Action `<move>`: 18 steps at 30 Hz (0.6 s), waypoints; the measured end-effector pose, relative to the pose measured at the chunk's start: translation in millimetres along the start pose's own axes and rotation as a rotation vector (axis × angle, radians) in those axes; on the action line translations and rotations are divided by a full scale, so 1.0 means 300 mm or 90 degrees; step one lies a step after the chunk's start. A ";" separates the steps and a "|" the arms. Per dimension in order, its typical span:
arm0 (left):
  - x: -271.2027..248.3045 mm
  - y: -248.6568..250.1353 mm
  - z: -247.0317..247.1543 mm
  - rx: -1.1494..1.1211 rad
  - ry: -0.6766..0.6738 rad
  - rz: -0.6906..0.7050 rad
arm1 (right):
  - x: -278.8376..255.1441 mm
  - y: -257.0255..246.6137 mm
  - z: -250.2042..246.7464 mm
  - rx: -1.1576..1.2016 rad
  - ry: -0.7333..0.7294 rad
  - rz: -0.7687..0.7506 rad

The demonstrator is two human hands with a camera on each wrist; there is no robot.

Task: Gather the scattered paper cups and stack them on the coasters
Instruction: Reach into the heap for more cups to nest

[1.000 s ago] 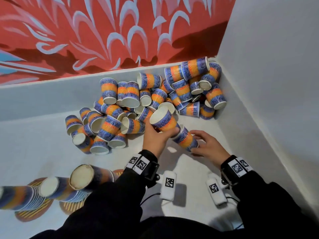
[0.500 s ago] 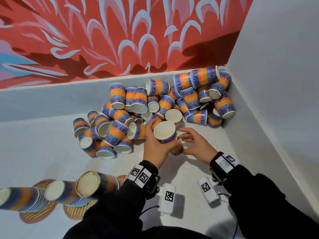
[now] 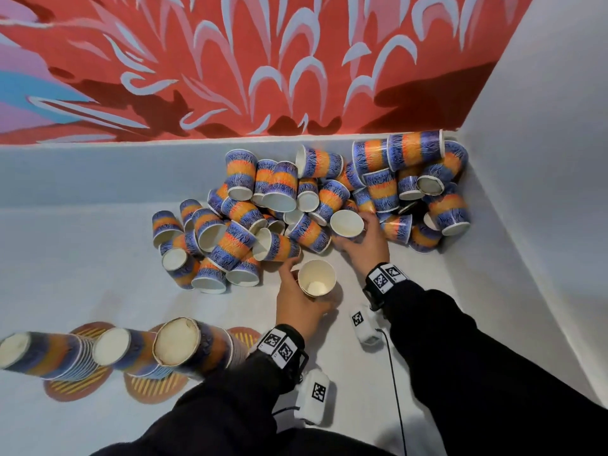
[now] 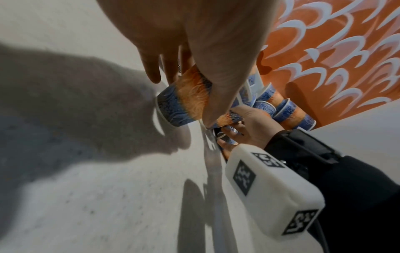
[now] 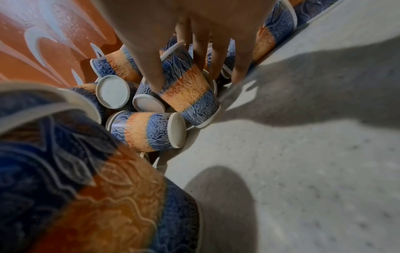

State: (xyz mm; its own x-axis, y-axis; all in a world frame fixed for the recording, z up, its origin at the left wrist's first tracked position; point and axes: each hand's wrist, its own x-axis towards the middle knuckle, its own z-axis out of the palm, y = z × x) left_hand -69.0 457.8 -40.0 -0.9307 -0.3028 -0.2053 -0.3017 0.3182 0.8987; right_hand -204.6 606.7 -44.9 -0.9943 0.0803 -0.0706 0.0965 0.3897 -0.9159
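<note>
A big pile of blue-and-orange paper cups (image 3: 296, 205) lies in the far right corner of the white surface. My left hand (image 3: 297, 301) grips an upright paper cup (image 3: 316, 278) in front of the pile, its mouth facing up; the left wrist view shows the same cup (image 4: 184, 102) between thumb and fingers. My right hand (image 3: 365, 248) reaches into the pile's near edge, its thumb and fingers round one cup (image 3: 347, 223), also seen as a cup (image 5: 186, 89) in the right wrist view. Three leaning cup stacks (image 3: 177, 347) stand on striped coasters (image 3: 79, 386) at the lower left.
A white side wall (image 3: 526, 225) closes off the right and a low white ledge (image 3: 98, 172) under a red mural closes off the back. White wrist-camera housings (image 3: 362, 327) and a black cable (image 3: 394, 390) hang near my sleeves. A fourth coaster (image 3: 243, 335) shows beside my left wrist.
My right hand brought its earlier cup to the left hand's cup, then moved up to the pile and took hold of another cup. The left hand drew its cup down, away from the pile.
</note>
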 end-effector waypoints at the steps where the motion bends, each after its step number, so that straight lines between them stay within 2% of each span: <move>1: 0.001 -0.008 0.004 0.008 0.002 -0.014 | -0.004 -0.002 -0.002 0.015 0.004 0.014; 7: 0.008 0.014 0.002 0.002 0.008 -0.023 | -0.081 -0.080 -0.113 0.182 -0.017 0.056; 10: 0.003 0.040 -0.007 0.003 -0.001 0.016 | -0.163 -0.171 -0.220 0.268 -0.041 0.011; 13: -0.029 0.076 -0.015 0.001 -0.019 0.059 | -0.242 -0.232 -0.306 0.295 -0.013 -0.065; 18: -0.101 0.147 -0.029 -0.038 -0.059 0.128 | -0.347 -0.261 -0.327 0.272 -0.109 -0.068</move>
State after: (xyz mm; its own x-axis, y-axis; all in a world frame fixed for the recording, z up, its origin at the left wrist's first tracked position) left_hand -52.3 473.1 9.1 -0.9868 -0.1532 -0.0522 -0.0981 0.3094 0.9459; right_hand -104.3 657.9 73.0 -0.9943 -0.1066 0.0018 0.0012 -0.0274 -0.9996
